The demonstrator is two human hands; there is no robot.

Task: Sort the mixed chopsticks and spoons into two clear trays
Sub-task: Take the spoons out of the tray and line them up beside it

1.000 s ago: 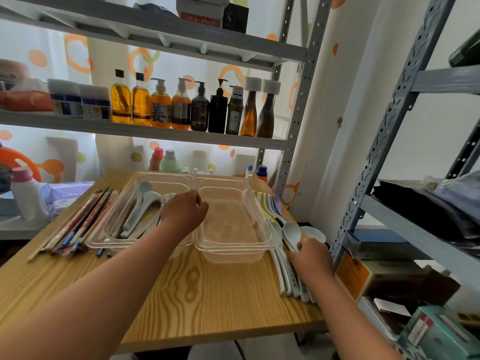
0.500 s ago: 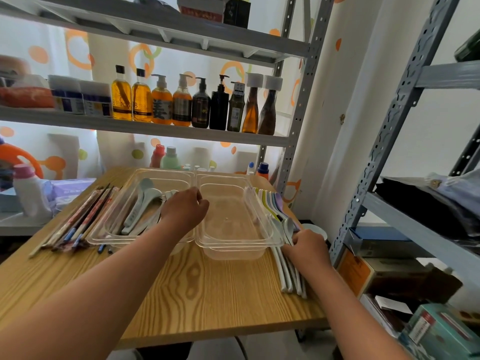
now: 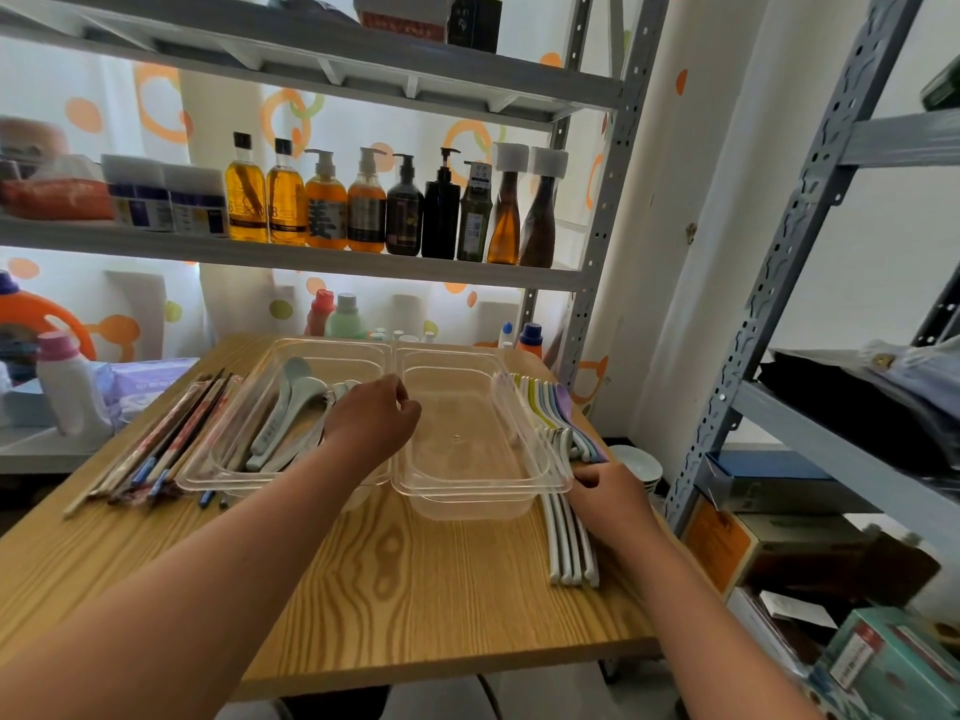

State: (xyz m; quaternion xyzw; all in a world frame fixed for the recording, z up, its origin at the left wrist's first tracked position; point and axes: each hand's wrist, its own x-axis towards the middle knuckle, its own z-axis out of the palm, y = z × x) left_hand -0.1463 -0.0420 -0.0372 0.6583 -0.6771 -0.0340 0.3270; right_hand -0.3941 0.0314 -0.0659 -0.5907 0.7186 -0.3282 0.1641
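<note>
Lowering is what the right hand has been doing: one second ago it was holding a white spoon up near the corner of the right tray, and now it is lying low on the row of spoons at the lower right of the frame. The left hand is staying in the same place as before.

The right hand is touching the spoon handles just beside the right tray, with its fingers bent down onto them. Whether it is clasping one handle I cannot tell. The left hand is hanging in the middle of the frame, over the rim where the two trays are meeting. Its fingers are curled, and if they are gripping anything I cannot tell.

Both forearms are crossing the wooden table. The left arm is covering part of the left tray, where some grey spoons are lying. The chopsticks are lying on the table left of this tray. A white bowl is showing beyond the right hand. Farther up, a line of bottles is standing on the shelf.
</note>
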